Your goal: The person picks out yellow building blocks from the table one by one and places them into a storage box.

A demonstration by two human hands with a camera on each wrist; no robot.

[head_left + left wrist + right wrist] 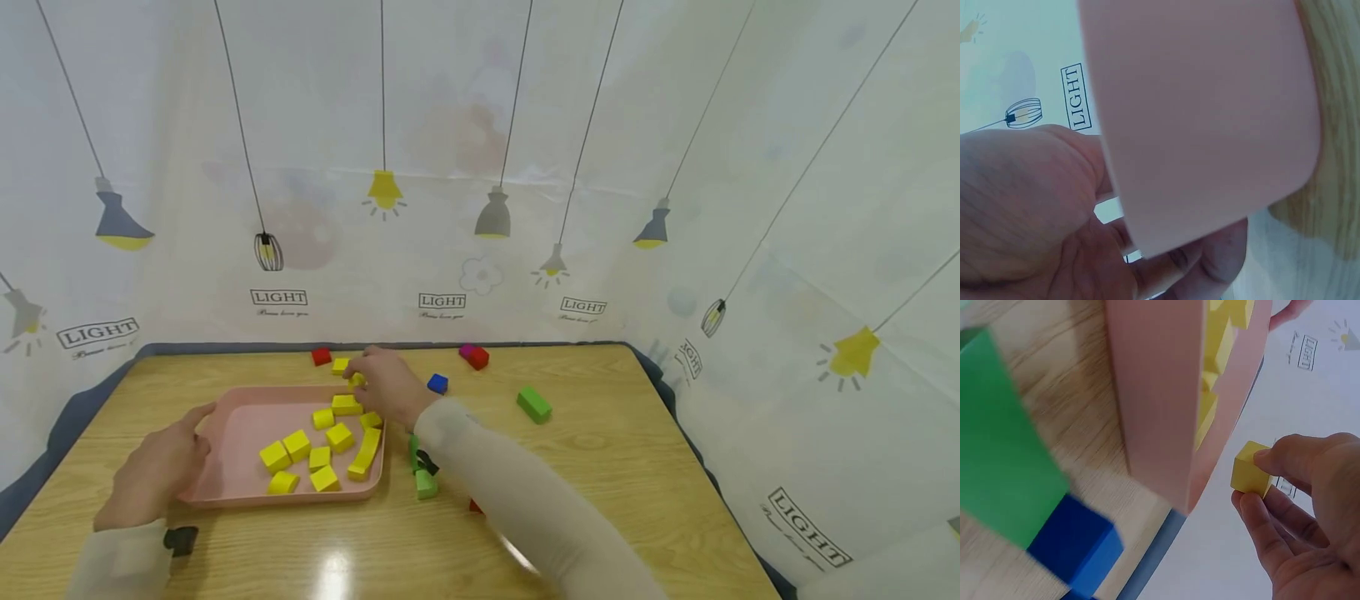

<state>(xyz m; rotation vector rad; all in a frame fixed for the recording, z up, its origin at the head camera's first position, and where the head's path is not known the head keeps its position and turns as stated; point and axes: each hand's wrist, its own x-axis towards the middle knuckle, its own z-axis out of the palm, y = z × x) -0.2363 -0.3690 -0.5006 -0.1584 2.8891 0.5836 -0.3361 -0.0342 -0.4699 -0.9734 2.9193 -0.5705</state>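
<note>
My left hand (161,467) grips the left side of a pink tray (236,442); in the left wrist view its fingers reach round the tray wall (1210,112). Several yellow blocks lie in the tray, among them a cube (340,437), a cylinder (323,418) and a long curved block (365,454). Between thumb and fingertips, my right hand (393,385) pinches a yellow block (1250,470), held up by the tray's far right corner. Just beyond the tray's far rim sits another yellow block (341,366).
Right of the tray lie green blocks (426,485), partly under my right sleeve, and a blue cube (438,383). A green block (534,405) lies farther right. Red blocks (321,357) and a purple block (467,351) are near the back edge, before a wall sheet (337,275).
</note>
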